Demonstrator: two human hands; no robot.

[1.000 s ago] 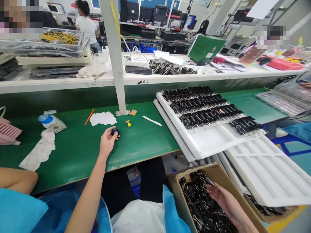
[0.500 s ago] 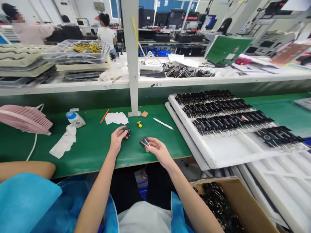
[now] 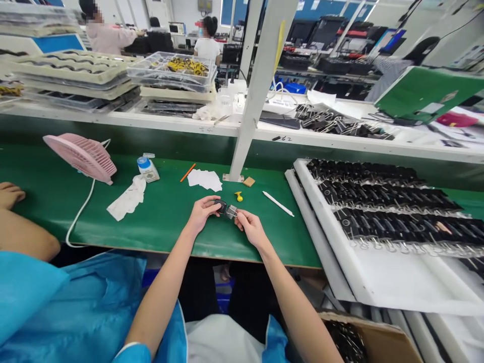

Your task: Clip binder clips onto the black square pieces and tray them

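My left hand (image 3: 199,215) pinches a small dark, rounded part (image 3: 220,206) above the green work mat (image 3: 166,222). From the other side, my right hand (image 3: 250,227) grips a black binder clip (image 3: 231,212) by its silver wire handles. The clip's black end meets the part's right side; whether its jaws are around the part I cannot tell. Just beyond the hands lie a yellow piece (image 3: 238,196), a tan square (image 3: 249,181) and a white pen (image 3: 278,203).
On the right, a white foam tray (image 3: 381,282) bears rows of clipped black parts, with a cardboard box (image 3: 381,340) of clips below. A pink fan (image 3: 83,156), bottle (image 3: 148,169) and white cloth (image 3: 127,198) stand left. Another person's hand (image 3: 10,195) rests at far left.
My hands have come together, bringing the binder clip from apart up against the dark part. The view has turned left, so the neighbour's hand now shows.
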